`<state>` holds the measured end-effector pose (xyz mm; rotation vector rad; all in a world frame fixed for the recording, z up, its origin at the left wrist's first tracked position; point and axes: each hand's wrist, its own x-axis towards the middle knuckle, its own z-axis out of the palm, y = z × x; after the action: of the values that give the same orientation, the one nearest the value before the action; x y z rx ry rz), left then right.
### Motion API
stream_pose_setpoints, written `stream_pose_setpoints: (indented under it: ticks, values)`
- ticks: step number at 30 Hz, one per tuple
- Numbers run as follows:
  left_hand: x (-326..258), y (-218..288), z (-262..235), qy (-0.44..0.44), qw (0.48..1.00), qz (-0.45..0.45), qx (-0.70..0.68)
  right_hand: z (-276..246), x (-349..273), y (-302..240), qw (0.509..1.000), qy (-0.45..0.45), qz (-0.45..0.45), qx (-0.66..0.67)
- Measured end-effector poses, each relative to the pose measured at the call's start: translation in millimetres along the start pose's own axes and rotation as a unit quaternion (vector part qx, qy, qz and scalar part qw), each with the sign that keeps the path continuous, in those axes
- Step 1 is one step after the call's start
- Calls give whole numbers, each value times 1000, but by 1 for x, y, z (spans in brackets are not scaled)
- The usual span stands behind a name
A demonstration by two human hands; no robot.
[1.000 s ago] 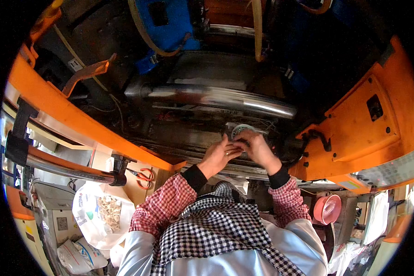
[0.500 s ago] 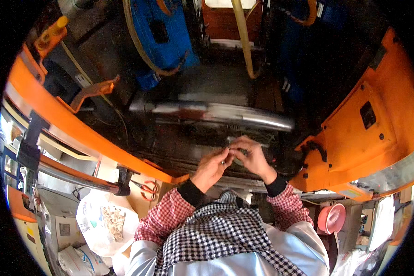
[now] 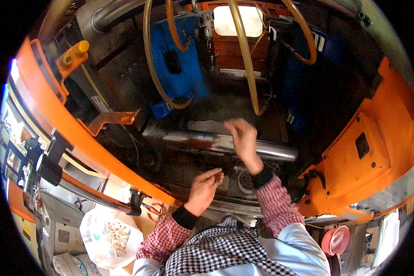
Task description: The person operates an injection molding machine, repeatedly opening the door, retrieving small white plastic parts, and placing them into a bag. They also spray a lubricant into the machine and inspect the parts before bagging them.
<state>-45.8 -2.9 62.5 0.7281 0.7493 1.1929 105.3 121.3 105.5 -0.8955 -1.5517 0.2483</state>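
My right hand [image 3: 244, 140] reaches forward over the shiny metal bar [image 3: 276, 151]. Its fingers are bent and close together, slightly blurred; anything between the tips is too small to make out. Nearer to me, my left hand [image 3: 203, 192] hovers in front of the bar with fingers curled in and pointing right; what lies inside it is hidden. Beneath my right wrist stands a small round white bowl [image 3: 240, 184] with small dark pieces in it. Beyond the bar, a blue block [image 3: 181, 60] with hoses attached faces the dark inside of the machine.
Orange machine panels flank me at left [image 3: 96, 145] and right [image 3: 354, 154]. Curved hoses [image 3: 244, 50] hang ahead. A white bag [image 3: 101, 237] of small pale pieces and red-handled pliers [image 3: 156, 211] lie at lower left. A pink bowl [image 3: 330, 241] is at lower right.
My hands, which met at the fingertips, have come apart. The right has moved forward over the bar, uncovering the white bowl; the left stays near. The whole view has shifted.
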Motion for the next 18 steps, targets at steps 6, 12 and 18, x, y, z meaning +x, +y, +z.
stream_pose_setpoints:
  ticks: [6, 12, 18]
  values:
    - [-32, 9, 8, 41, 993, -83, 79, 93, 134, 113, 986, 113, 97, -73]
    - [-43, 20, 7, 50, 975, -110, 186, 139, 177, 164, 981, 154, 114, -9]
    - [-37, 18, 6, 117, 981, -118, 98, 153, 190, 163, 981, 154, 111, -51]
